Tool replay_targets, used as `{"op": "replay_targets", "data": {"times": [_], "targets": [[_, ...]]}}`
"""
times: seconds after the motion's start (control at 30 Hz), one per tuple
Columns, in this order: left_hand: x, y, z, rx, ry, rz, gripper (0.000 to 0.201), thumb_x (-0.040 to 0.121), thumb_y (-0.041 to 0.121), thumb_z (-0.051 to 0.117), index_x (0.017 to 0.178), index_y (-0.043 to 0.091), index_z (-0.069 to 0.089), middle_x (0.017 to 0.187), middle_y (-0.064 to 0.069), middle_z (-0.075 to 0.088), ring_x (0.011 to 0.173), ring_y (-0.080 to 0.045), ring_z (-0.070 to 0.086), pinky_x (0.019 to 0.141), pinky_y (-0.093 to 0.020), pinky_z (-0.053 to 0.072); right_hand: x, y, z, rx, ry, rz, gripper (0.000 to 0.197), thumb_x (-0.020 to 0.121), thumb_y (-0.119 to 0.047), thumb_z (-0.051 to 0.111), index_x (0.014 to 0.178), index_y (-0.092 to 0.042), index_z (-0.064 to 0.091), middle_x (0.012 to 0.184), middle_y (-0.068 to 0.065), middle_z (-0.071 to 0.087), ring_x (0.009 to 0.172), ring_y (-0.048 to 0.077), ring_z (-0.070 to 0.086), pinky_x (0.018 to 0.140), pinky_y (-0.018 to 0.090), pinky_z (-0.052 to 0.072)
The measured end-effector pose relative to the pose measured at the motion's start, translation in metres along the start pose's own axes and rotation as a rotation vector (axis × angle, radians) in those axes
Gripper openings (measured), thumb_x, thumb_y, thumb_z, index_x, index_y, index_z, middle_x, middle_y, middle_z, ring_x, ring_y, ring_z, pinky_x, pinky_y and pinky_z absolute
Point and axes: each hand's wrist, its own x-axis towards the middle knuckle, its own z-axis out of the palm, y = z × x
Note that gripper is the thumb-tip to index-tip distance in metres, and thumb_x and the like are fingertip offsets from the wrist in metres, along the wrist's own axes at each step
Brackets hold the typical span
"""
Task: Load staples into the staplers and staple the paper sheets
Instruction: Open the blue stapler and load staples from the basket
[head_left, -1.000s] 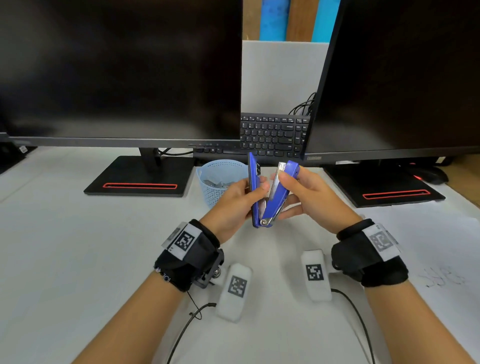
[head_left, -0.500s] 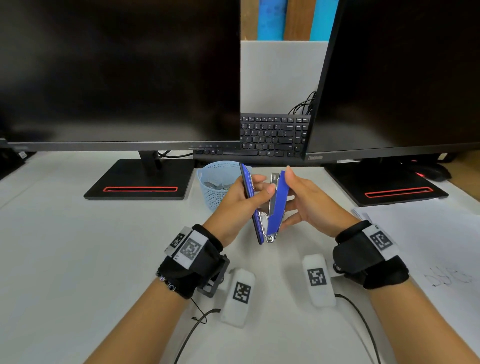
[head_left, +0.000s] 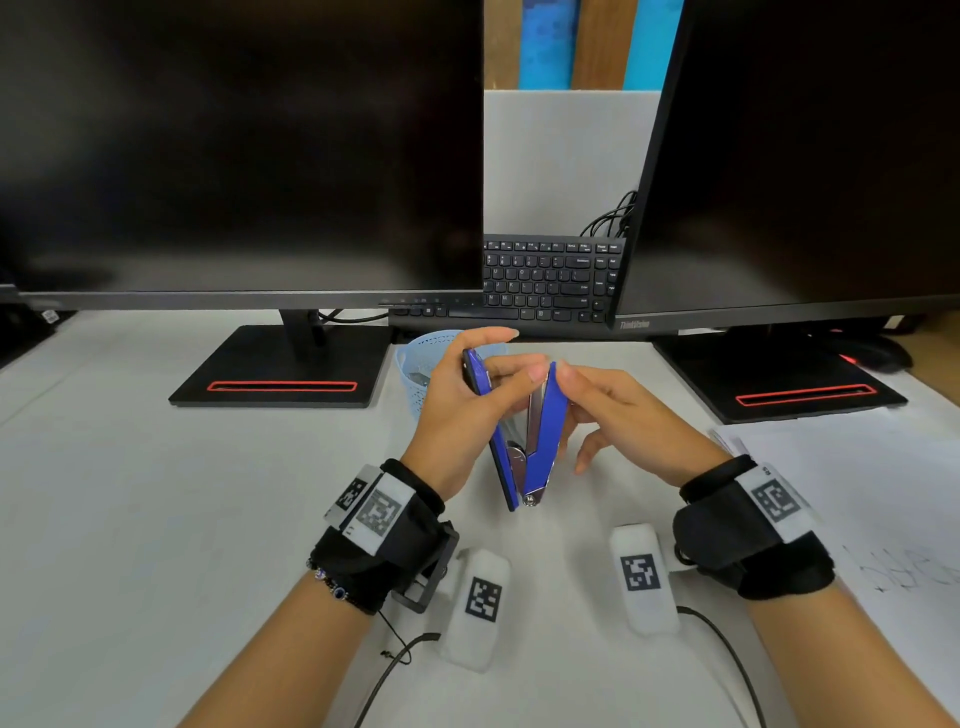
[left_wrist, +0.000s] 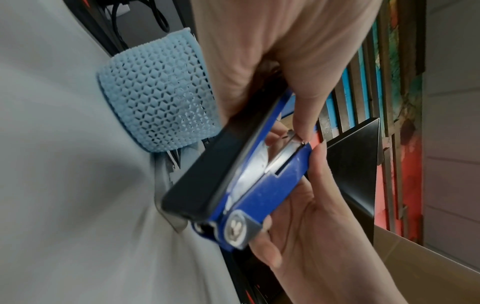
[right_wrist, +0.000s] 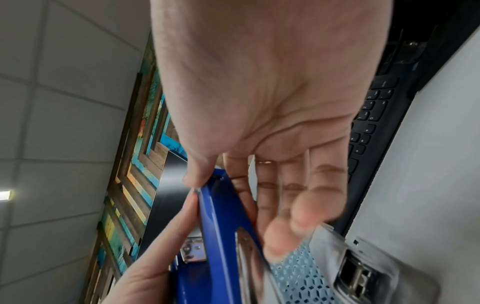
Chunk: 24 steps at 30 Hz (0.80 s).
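A blue stapler (head_left: 541, 441) is held open in a narrow V above the desk, hinge end down. My left hand (head_left: 452, 415) grips its base, the thumb reaching across to the tip of the metal magazine (left_wrist: 281, 156). My right hand (head_left: 608, 405) pinches the tip of the blue top cover (right_wrist: 223, 222) between thumb and index finger, with the other fingers held loosely out. Behind the hands a light blue mesh basket (head_left: 415, 358) holds staple strips. Paper sheets (head_left: 857, 493) lie on the desk at the right.
Two dark monitors stand on black bases (head_left: 280, 369) to the left and right, with a black keyboard (head_left: 550, 280) between them at the back. Two white tagged blocks (head_left: 480, 603) with cables lie on the desk near my wrists.
Both hands have brought the stapler lower and nearer to me. The top cover has swung closer to the magazine, narrowing the V, and my right fingers have spread out.
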Motion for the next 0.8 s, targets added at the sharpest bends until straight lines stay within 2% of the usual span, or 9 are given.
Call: {"op": "replay_targets", "data": {"times": [0.1,0.17,0.3,0.4,0.53,0.67,0.73,0.8], "targets": [[-0.0002,0.0015,-0.0003,0.036,-0.027,0.018,0.038,0.087,0.011,0.066,0.121,0.012,0.051,0.097,-0.008,0.073,0.087,-0.022,0.073,0.083,-0.034,0.058,0.0001,0.0006,-0.0019,-0.02,0.015,-0.023,0.05,0.097,-0.046,0.033,0.117,-0.013,0.065,0.096,0.017,0.071,0.061,0.023,0.059,0.045,0.027,0.049],[-0.0008,0.0029,-0.0013,0.058,-0.042,0.026,0.038,0.087,0.012,0.066,0.121,0.014,0.05,0.093,-0.007,0.073,0.087,-0.021,0.073,0.083,-0.034,0.058,0.0001,0.0012,-0.0011,-0.015,0.024,-0.032,0.048,0.098,-0.044,0.033,0.115,-0.012,0.065,0.096,0.019,0.071,0.058,0.021,0.055,0.042,0.025,0.046],[-0.0004,0.0051,-0.0031,0.073,-0.045,0.032,0.043,0.083,0.013,0.071,0.12,0.014,0.051,0.095,-0.012,0.073,0.087,-0.025,0.073,0.086,-0.04,0.057,-0.0003,-0.0006,0.0008,0.012,0.007,-0.022,0.047,0.096,-0.045,0.034,0.119,-0.016,0.064,0.08,0.002,0.071,0.055,0.02,0.055,0.042,0.024,0.046],[-0.0005,0.0052,-0.004,0.066,-0.046,0.038,0.039,0.083,0.01,0.07,0.116,0.013,0.05,0.093,-0.013,0.073,0.086,-0.028,0.073,0.089,-0.044,0.056,-0.0003,-0.002,0.002,0.051,-0.017,-0.021,0.048,0.096,-0.043,0.036,0.12,-0.011,0.062,0.074,-0.002,0.07,0.052,0.019,0.057,0.042,0.026,0.049],[0.0,0.003,-0.0046,0.076,-0.046,0.056,0.032,0.084,0.008,0.068,0.108,0.017,0.049,0.083,-0.002,0.072,0.084,-0.027,0.072,0.088,-0.042,0.055,0.0015,-0.0016,0.0043,0.082,0.005,-0.052,0.041,0.098,-0.037,0.039,0.116,-0.008,0.063,0.073,0.004,0.069,0.051,0.022,0.06,0.044,0.029,0.053],[-0.0011,0.0023,-0.0033,0.087,-0.052,0.089,0.028,0.086,0.008,0.065,0.104,0.02,0.047,0.082,-0.001,0.069,0.081,-0.022,0.07,0.086,-0.038,0.055,0.003,-0.0007,0.0066,0.078,0.048,-0.112,0.031,0.098,-0.033,0.042,0.105,-0.011,0.062,0.074,0.002,0.067,0.05,0.024,0.062,0.044,0.03,0.053],[-0.0001,0.0029,-0.0049,0.064,-0.036,0.1,0.025,0.088,0.005,0.063,0.101,0.02,0.047,0.077,0.006,0.068,0.076,-0.013,0.068,0.084,-0.033,0.055,0.0029,-0.0009,0.0046,0.106,0.077,-0.129,0.034,0.098,-0.031,0.043,0.099,-0.001,0.058,0.073,0.012,0.065,0.048,0.024,0.061,0.043,0.031,0.052],[0.0037,0.0058,-0.0095,-0.031,0.009,0.092,0.025,0.09,0.001,0.06,0.1,0.019,0.048,0.075,0.005,0.064,0.071,-0.009,0.065,0.078,-0.029,0.053,0.002,-0.0017,-0.001,0.163,0.136,-0.157,0.04,0.098,-0.03,0.042,0.095,0.009,0.051,0.076,0.025,0.064,0.046,0.023,0.059,0.042,0.031,0.051]]}}
